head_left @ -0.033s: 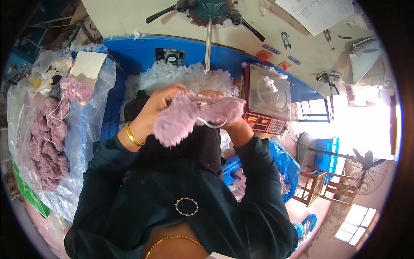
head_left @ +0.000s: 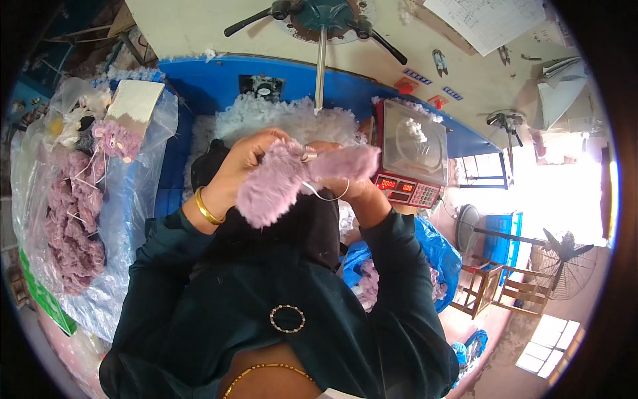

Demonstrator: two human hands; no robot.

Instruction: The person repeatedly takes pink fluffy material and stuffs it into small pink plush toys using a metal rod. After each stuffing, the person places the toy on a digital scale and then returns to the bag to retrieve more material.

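Between your two hands, in front of your chest, hangs the mauve plush piece [head_left: 269, 186], two furry lobes meeting at a narrow middle. Your left hand [head_left: 239, 163], a gold bangle [head_left: 209, 207] at its wrist, has its fingers clamped on the upper edge of the larger lobe. Your right hand [head_left: 359, 191] sits behind the smaller lobe, which covers most of its fingers, so whether they are closed on the fabric cannot be told. A white cord [head_left: 330, 199] loops down from the middle of the piece toward your right hand. Just beyond your hands lies a heap of white stuffing [head_left: 266, 120], with a metal rod [head_left: 321, 73] pointing down toward it. To your right stands a red scale [head_left: 412, 143], a tuft of the stuffing on its pan, and nearer you a blue bag [head_left: 437, 249] holds more mauve plush. On your left, well apart from your hands, a clear plastic sheet [head_left: 133, 193] carries a pile of mauve plush pieces [head_left: 74, 233].
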